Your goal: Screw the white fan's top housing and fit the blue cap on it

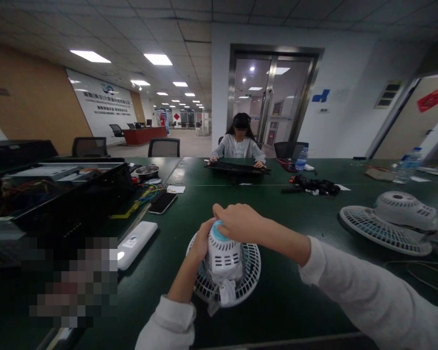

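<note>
A small white electric fan (226, 262) lies with its round grille (253, 270) down on the green table, its slotted motor housing pointing up. A light-blue cap (220, 231) tops the housing. My left hand (203, 239) is closed against the left side of the housing by the cap. Over the top and far side curls my right hand (239, 221), gripping the fan at the cap; its fingertips are partly hidden. A bunched whitish cord or tie (227, 293) hangs at the near side of the housing.
On the right another fan (405, 209) lies grille down, with a cable beside it. To the left are a white oblong device (136, 245), a phone (163, 202) and an opened computer case (58, 199). Across the table (295, 301) a person (239, 143) handles a black panel (237, 167).
</note>
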The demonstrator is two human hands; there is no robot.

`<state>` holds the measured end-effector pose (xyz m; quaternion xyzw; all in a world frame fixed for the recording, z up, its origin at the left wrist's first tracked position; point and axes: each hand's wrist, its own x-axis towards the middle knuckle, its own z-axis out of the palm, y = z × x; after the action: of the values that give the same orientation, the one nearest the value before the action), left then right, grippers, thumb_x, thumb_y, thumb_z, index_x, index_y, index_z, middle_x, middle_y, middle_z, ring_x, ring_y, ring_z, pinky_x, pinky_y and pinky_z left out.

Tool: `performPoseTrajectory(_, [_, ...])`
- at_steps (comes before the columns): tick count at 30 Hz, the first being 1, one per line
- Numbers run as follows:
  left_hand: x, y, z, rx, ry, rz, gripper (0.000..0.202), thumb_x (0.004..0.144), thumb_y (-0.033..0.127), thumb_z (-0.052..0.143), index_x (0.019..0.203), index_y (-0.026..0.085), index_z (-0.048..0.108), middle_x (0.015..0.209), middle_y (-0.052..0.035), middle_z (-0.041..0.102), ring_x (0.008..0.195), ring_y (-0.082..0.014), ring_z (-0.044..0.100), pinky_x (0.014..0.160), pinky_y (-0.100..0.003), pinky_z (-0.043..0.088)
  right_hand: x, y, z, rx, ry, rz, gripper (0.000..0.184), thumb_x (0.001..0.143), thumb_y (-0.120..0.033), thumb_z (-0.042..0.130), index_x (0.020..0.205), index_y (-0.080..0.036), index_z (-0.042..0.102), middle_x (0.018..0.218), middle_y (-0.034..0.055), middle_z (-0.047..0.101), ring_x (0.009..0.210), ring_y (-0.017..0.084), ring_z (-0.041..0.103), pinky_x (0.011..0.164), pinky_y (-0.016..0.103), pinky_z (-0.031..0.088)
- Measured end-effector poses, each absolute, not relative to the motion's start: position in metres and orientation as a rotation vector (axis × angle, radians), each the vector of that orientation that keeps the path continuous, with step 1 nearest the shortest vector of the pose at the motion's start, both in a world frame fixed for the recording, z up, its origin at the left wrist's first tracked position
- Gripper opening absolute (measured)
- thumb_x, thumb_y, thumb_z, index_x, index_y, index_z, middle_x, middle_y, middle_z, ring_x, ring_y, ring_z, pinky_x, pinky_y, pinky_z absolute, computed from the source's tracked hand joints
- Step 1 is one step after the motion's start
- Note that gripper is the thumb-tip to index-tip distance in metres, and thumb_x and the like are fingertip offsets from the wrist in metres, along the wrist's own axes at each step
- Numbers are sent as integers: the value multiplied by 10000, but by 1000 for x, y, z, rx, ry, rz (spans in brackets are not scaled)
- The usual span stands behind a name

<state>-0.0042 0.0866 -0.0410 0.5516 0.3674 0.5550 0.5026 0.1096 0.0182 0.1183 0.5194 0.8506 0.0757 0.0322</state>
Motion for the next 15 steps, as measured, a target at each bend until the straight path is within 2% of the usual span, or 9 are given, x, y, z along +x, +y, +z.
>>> performPoseTrajectory(9, [-5,86,-38,1370,901,1329,241,696,244,509,832,174,696,920,-37,708,983,-228,581,935,-353,386,101,21,107,1876,2519,88,336,774,-125,387,1104,-97,443,850,144,658,757,248,643,553,290,425])
performPoseTrajectory(15, [-5,87,-41,1394,924,1323,277,718,238,486,897,167,684,1004,-44,691,1060,-230,552,971,-370,363,121,23,120,1675,2661,-70,263,834,-177,373,1015,-172,564,882,85,656,762,195,616,583,266,404])
